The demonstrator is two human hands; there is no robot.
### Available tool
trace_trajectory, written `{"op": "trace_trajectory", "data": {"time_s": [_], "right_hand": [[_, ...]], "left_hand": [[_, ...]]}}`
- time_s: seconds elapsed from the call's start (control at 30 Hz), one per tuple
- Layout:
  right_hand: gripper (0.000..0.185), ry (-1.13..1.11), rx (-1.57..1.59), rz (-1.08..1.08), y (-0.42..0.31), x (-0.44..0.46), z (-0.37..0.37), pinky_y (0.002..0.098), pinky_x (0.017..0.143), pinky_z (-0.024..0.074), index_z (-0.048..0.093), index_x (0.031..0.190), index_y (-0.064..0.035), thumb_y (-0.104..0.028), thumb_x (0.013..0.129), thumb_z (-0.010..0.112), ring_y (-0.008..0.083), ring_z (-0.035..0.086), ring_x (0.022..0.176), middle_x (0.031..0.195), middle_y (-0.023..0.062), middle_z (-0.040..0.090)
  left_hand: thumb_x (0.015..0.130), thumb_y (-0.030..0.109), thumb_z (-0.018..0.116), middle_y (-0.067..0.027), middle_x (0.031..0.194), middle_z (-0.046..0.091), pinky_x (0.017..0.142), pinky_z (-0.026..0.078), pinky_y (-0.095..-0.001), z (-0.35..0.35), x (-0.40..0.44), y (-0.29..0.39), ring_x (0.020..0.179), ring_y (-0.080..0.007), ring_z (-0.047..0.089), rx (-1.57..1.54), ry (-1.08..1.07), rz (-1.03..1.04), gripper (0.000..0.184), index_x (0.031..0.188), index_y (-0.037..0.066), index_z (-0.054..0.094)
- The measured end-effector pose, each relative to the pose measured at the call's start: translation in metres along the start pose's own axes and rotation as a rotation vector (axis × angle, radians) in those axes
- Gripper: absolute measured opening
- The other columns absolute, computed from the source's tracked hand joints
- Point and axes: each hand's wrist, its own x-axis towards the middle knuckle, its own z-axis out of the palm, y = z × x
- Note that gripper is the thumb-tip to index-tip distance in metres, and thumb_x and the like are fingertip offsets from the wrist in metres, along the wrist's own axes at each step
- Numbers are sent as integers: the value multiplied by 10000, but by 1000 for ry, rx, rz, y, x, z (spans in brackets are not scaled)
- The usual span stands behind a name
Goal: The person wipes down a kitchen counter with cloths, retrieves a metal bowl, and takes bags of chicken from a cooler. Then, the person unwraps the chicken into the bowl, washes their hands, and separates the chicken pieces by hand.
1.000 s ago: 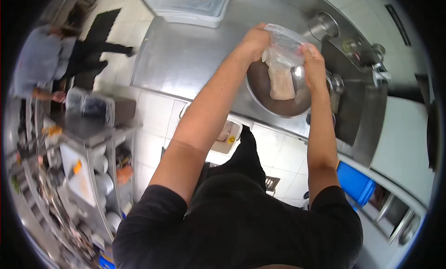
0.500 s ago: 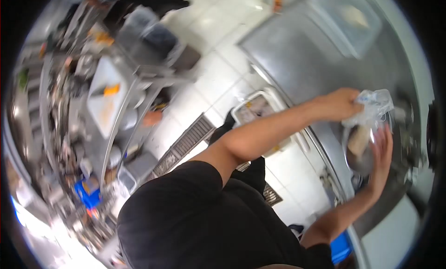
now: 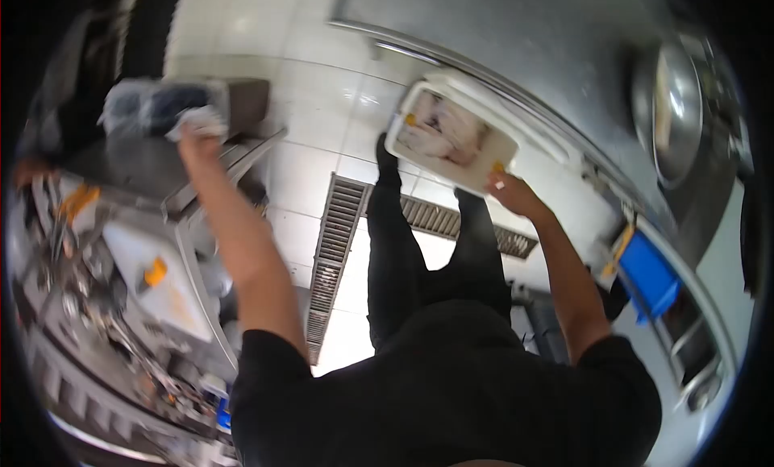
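My left hand [image 3: 200, 141] is stretched out to the left, closed on a crumpled clear plastic bag [image 3: 201, 122]. It is beside a container lined with dark and clear plastic [image 3: 161, 104], at the end of a metal counter. My right hand [image 3: 509, 195] hangs at the near corner of a white tub [image 3: 463, 177], by its yellow clip [image 3: 497, 168]. Its fingers look curled, with a small white spot at them; what they hold, if anything, is unclear. Pale, pinkish pieces [image 3: 443, 132] lie in the tub, which stands low in front of my legs.
A metal bowl [image 3: 681, 104] with a pale piece inside sits on the steel table [image 3: 516, 32] at right. At left is a white cutting board [image 3: 153, 282] with an orange item [image 3: 155, 272]. Floor drain grates [image 3: 339, 241] run near my feet. Something blue [image 3: 649, 273] hangs at right.
My left hand has swung from the bowl at right across to the left, carrying the plastic bag. My right hand has left the bowl and dropped beside the tub. My body has turned left.
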Motion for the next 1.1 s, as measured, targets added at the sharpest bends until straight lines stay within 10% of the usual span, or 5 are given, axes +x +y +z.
{"op": "trace_trajectory", "data": {"time_s": [0.13,0.33,0.5,0.93,1.1], "right_hand": [[439,183,167,15,74,58,66,418,918,531,667,1175,-44,-437,982,626,344,674,1070,1156,204,702],[379,166,-4,34,135,133,109,444,877,540,679,1144,-29,-356,957,637,346,692,1007,1095,185,719],[339,252,128,19,200,214,158,481,791,545,704,1026,-15,-337,938,642,387,696,924,958,202,713],[595,10,-695,-23,259,386,208,452,1190,325,403,1535,-29,-288,1023,557,397,534,1330,1482,240,523],[1058,476,464,409,257,419,232,474,1144,394,316,1545,47,-435,780,865,365,509,1352,1486,255,492]], "left_hand": [[935,413,711,-219,1381,551,1092,413,-574,47,39,24,1262,-370,556,416,572,-106,715,1439,6,410],[905,271,765,-251,1455,507,1120,406,-420,98,-31,-105,1281,-363,539,1023,134,435,729,1451,-70,423],[853,487,789,-311,1526,405,1176,359,-461,138,-132,-331,1418,-431,419,1403,-372,137,1026,1563,-49,279],[989,173,569,-216,1083,645,920,470,-529,115,-178,-525,1007,-426,623,1661,-156,499,329,1276,13,546],[949,135,603,-193,1038,642,918,468,-498,119,-177,-532,973,-386,622,1630,-77,538,299,1226,26,571]]}}
